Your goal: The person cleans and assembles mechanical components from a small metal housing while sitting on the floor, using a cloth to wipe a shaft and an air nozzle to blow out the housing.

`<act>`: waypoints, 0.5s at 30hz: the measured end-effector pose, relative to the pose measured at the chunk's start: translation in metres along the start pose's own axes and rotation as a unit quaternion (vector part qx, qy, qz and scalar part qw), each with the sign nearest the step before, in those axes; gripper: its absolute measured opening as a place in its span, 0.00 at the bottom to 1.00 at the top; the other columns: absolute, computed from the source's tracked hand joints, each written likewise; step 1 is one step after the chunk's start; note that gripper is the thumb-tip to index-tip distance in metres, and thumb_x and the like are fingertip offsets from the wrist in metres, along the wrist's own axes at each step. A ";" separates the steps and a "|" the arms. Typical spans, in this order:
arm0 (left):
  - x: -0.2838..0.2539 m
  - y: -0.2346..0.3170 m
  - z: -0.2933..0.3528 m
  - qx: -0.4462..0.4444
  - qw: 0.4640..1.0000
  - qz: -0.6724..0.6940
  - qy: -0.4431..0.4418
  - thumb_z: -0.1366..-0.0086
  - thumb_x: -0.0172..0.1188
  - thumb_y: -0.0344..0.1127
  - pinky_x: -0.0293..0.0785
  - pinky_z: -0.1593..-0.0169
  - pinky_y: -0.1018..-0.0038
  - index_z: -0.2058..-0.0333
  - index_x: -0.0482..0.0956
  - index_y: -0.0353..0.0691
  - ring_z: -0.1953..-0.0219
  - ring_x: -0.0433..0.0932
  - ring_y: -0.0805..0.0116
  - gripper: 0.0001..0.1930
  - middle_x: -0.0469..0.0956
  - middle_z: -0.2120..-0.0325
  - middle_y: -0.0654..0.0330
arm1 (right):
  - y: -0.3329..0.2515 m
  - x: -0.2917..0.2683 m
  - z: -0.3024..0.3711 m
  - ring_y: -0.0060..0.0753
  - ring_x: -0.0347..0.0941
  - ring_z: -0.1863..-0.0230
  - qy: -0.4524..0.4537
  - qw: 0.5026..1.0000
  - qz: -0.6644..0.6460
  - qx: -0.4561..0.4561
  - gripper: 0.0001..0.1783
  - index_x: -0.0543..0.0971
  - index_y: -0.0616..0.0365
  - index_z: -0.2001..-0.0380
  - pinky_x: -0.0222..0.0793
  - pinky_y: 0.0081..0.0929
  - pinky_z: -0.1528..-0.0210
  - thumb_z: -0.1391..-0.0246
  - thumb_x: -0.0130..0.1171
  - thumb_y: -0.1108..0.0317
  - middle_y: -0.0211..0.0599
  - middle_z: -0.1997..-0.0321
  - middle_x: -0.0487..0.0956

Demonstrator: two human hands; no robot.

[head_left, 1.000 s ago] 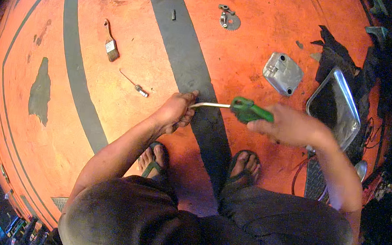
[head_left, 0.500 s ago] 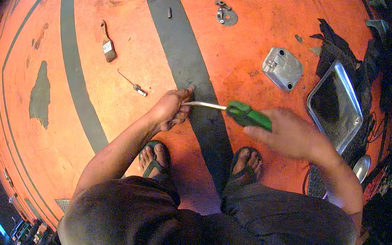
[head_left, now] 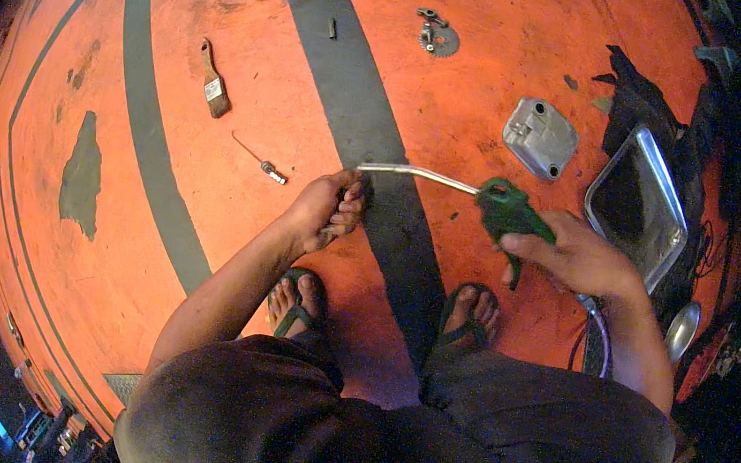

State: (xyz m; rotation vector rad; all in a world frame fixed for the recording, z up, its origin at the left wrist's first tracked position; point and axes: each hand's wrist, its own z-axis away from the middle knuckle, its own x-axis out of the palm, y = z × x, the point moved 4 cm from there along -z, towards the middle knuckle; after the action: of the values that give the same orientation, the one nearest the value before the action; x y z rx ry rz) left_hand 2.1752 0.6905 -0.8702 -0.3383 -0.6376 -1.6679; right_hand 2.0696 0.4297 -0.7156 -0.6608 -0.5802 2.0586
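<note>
My right hand (head_left: 587, 254) grips a green air blow gun (head_left: 508, 211) with a trigger below and a long bent metal nozzle. A hose (head_left: 600, 335) runs down beside my right forearm. The nozzle tip hangs just above the fist of my left hand (head_left: 324, 211). My left fingers are curled closed; whatever they hold is hidden inside. Both hands are above the orange floor (head_left: 305, 128), in front of my sandalled feet.
A wooden paintbrush (head_left: 213, 88) and a thin wire with a metal end (head_left: 273, 171) lie to the left. Ahead are a small dark pin (head_left: 332, 28) and a toothed sprocket (head_left: 441, 42). On the right sit a silver metal cover (head_left: 540, 140) and a metal tray (head_left: 645, 199).
The blow gun in my right hand has tilted and moved right. Its nozzle has come up from my left fist to just above it. My left hand stays closed.
</note>
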 end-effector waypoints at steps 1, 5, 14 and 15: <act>0.000 0.001 0.003 -0.003 0.999 0.040 -0.023 0.26 0.43 0.48 0.43 0.86 0.80 0.80 0.59 0.48 0.87 0.50 0.80 0.21 0.54 0.87 0.70 | 0.010 -0.003 0.003 0.28 0.72 0.82 -0.001 0.997 -0.061 0.043 0.23 0.78 0.56 0.64 0.66 0.30 0.78 0.39 0.54 0.45 0.32 0.79 0.78; 0.015 0.008 0.015 0.048 0.996 0.070 0.006 0.28 0.45 0.44 0.72 0.81 0.77 0.66 0.76 0.41 0.82 0.75 0.66 0.15 0.76 0.79 0.59 | 0.068 0.005 0.007 0.18 0.62 0.88 0.063 0.982 -0.166 0.072 0.23 0.77 0.54 0.68 0.56 0.22 0.85 0.39 0.55 0.43 0.23 0.86 0.69; 0.045 0.019 0.040 0.091 0.969 0.140 -0.181 0.25 0.36 0.45 0.72 0.39 0.61 0.50 0.71 0.21 0.43 0.73 0.43 0.27 0.73 0.48 0.36 | 0.087 0.026 0.012 0.14 0.58 0.91 0.084 0.962 -0.240 0.095 0.25 0.78 0.57 0.51 0.52 0.17 0.85 0.36 0.49 0.46 0.30 0.79 0.78; 0.045 0.019 0.040 0.096 0.968 0.138 -0.184 0.25 0.36 0.46 0.72 0.39 0.61 0.49 0.71 0.21 0.43 0.72 0.43 0.28 0.72 0.47 0.36 | 0.083 0.027 0.013 0.14 0.58 0.91 0.084 0.963 -0.234 0.102 0.26 0.79 0.57 0.52 0.52 0.17 0.85 0.36 0.49 0.45 0.28 0.81 0.76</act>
State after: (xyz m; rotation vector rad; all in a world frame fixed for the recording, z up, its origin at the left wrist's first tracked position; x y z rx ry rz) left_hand 2.1794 0.6757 -0.8085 -0.5750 -0.9743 -1.2732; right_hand 1.9986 0.4078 -0.7637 -0.5126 -0.3750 1.5750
